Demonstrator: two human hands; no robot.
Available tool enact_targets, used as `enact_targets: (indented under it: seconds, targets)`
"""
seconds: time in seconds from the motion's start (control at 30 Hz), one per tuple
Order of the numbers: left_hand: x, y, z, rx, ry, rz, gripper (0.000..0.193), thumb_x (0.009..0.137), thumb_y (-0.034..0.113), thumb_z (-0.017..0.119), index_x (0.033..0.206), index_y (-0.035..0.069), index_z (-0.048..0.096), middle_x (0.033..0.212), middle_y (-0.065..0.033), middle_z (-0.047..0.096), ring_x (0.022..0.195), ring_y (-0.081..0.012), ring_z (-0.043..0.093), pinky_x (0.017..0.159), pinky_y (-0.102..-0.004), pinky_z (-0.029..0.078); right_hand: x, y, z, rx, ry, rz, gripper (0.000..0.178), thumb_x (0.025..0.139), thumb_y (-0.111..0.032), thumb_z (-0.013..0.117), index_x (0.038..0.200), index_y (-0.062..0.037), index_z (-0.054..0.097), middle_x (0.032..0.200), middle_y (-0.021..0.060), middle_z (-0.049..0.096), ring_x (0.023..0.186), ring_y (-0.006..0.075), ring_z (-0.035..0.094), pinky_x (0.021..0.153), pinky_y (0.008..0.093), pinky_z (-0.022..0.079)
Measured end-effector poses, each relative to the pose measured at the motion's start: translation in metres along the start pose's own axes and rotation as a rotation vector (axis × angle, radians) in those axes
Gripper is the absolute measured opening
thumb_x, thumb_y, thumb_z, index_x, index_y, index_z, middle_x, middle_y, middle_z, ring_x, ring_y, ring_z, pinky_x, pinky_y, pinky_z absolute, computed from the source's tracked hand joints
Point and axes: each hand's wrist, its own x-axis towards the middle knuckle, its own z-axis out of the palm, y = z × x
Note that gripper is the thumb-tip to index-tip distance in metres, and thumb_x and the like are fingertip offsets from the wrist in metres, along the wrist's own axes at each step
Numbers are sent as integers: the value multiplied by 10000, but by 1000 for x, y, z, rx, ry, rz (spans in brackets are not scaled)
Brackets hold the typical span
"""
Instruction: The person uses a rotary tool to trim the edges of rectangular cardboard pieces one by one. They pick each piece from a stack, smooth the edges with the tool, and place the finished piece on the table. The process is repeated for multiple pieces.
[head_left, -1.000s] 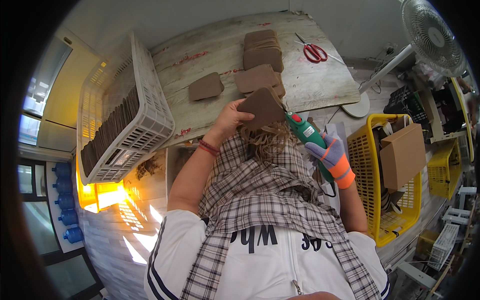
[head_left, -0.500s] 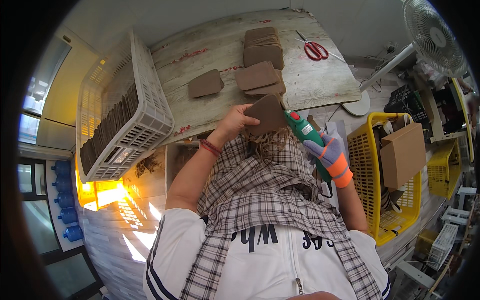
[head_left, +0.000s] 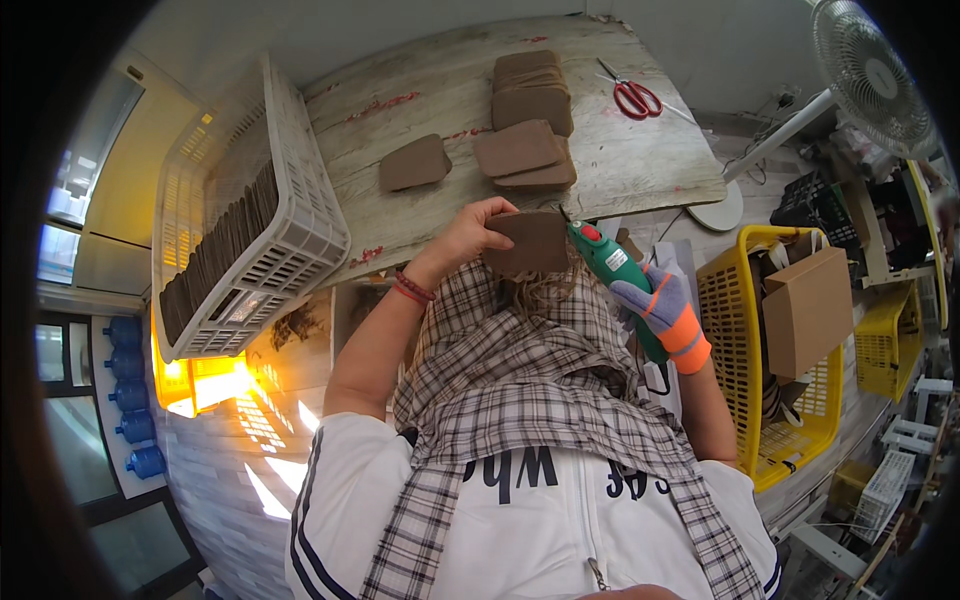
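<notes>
My left hand (head_left: 475, 232), bare with red bands at the wrist, pinches a flat brown piece with rounded corners (head_left: 535, 242) over my lap. My right hand (head_left: 655, 305), in a grey and orange glove, is wrapped round a green handheld electric cutter (head_left: 608, 256) with a red button. The cutter's dark tip is at the piece's upper right corner; whether they touch I cannot tell. Brown trimmings (head_left: 535, 295) lie on my plaid apron below. On the table, a single brown piece (head_left: 415, 163) lies beside a small pile (head_left: 525, 152) and a taller stack (head_left: 530, 100).
Red-handled scissors (head_left: 636, 99) lie on the worn table (head_left: 400, 110). A white crate (head_left: 300, 220) of upright brown pieces stands at the left. On the right are a yellow basket (head_left: 725, 330) holding a cardboard box (head_left: 806, 312) and a white fan (head_left: 868, 75).
The brown piece has turned in my left hand, from slanting to nearly level. The cutter stays at its right edge, with my right hand shifted only slightly.
</notes>
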Motion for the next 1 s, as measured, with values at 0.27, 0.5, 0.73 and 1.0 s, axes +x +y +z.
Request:
enact_targets:
  seconds: [0.27,0.5,0.73,1.0]
  targets:
    - [-5,12,-16,-74,176,52,169,726,29,723,869,60,638,788,9,644,718,-71,590,659,-227,473,1,9,4,30,-55,12,321,794,-271,732,950,-21,606,653,-6,571,500,58,524,458,196,418]
    - [-7,16,-9,-90,142,15,142,719,20,725,843,36,658,779,-4,661,696,-77,603,651,-223,484,4,10,11,-82,-76,45,359,797,-328,718,945,-20,607,626,-7,573,507,60,537,465,198,422]
    - [-4,14,-2,-11,42,-17,166,694,9,726,847,41,669,775,-3,664,691,-72,594,649,-216,478,9,13,12,-150,-97,23,390,799,-345,713,971,-13,604,628,-3,580,509,55,535,465,194,419]
    - [-3,21,4,51,-105,-140,171,698,-20,713,854,30,664,798,5,664,731,-65,587,680,-212,465,10,-2,21,-63,-125,38,375,800,-293,722,1012,-8,602,645,-9,573,516,48,524,463,188,413]
